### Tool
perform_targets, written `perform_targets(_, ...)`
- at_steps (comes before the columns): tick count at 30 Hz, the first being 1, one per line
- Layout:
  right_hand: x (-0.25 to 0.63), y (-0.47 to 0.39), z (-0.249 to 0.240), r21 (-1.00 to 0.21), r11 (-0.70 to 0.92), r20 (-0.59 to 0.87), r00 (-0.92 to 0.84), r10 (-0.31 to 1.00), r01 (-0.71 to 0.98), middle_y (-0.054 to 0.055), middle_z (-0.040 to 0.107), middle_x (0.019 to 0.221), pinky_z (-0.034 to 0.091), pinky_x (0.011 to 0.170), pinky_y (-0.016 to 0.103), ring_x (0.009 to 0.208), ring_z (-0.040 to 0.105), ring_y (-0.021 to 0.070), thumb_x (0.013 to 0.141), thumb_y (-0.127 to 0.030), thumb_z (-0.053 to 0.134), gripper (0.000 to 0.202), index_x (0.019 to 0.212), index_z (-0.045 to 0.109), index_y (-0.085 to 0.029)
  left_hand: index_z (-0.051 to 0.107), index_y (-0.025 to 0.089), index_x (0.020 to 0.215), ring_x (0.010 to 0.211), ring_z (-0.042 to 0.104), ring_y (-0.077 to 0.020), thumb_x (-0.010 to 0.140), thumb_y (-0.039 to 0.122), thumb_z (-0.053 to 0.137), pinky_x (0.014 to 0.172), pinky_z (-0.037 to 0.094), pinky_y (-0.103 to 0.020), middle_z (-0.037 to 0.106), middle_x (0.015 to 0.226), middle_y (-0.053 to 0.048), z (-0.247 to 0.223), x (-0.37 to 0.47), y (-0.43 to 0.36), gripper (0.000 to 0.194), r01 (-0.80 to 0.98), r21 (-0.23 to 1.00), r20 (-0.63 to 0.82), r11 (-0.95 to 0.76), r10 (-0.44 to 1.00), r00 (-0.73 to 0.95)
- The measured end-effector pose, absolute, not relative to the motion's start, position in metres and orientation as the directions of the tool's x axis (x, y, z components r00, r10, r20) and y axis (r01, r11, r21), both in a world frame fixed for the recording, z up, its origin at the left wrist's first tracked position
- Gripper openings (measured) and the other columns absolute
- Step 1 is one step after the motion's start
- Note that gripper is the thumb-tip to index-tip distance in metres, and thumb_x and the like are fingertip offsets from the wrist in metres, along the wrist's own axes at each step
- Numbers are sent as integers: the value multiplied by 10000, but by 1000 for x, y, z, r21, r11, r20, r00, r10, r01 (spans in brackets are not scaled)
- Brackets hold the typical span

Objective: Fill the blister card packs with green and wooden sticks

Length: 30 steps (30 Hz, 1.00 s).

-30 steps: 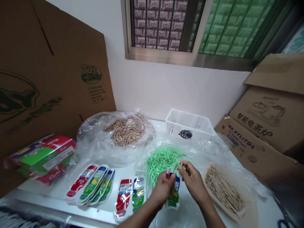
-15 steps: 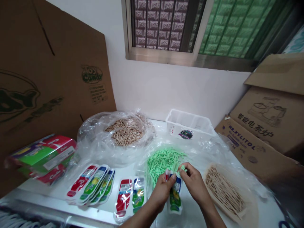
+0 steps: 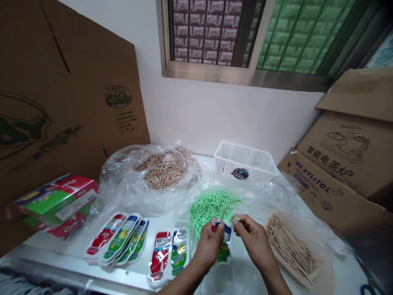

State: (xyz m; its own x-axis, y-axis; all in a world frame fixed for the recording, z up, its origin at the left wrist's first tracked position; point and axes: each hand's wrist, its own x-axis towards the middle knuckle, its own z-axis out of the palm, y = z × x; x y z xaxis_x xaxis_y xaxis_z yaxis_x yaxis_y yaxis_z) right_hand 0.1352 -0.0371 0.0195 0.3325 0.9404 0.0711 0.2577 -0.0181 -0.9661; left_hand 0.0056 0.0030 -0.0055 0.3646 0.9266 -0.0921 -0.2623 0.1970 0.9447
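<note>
My left hand grips a small printed pouch in blue, green and red between thumb and fingers. Pale green sticks stand up from the pouch's top. Close beside it on the right, my right hand is closed in a pinch, with bits of green stick showing at its fingertips. A heap of short green sticks lies on clear plastic just beyond both hands. Left of my left hand, a flat double pouch, red and green, rests on the white table.
Several similar pouches lie overlapping at left, near red-green packs. Behind are a clear bag of brown sticks and a white plastic basket. Longer tan sticks fill a tray at right. Cardboard boxes flank the table.
The held pouch has risen slightly and tilted. My right hand has shifted a little down and right, and fewer green sticks show at its fingertips.
</note>
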Motion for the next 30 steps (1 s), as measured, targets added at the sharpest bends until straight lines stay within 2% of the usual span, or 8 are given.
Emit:
perform_targets(5,136,-37,17,-965,-37,57,343,938,260,11,591,663,436,623,254,655,539,171,767,-472,565,352,885,664,-155,592,125,720,609,455,-123,717,536,618,611,361,-240,493,626,3,-7,7,1,412,-262,951,-70,166,938,339)
perform_targets(19,136,-40,21,-968,-48,36,329,944,246,9,629,692,438,658,245,699,577,172,775,-484,557,363,898,670,-162,563,132,695,587,409,-113,697,554,624,583,328,-234,441,612,15,-2,8,0,426,-254,953,-83,166,947,310)
perform_targets(27,134,-36,21,-953,-49,75,390,918,299,-15,555,592,418,575,239,587,523,150,766,-449,540,282,702,598,-180,539,144,652,570,382,-103,708,533,623,573,317,-225,414,601,28,4,9,-4,402,-240,959,-68,150,946,318)
perform_targets(30,133,-35,20,-950,-57,76,405,911,307,-18,540,585,411,553,236,579,514,149,766,-467,529,296,692,575,-185,543,148,652,573,391,-107,709,528,625,574,321,-226,424,607,25,4,10,-4,393,-239,962,-53,134,947,317)
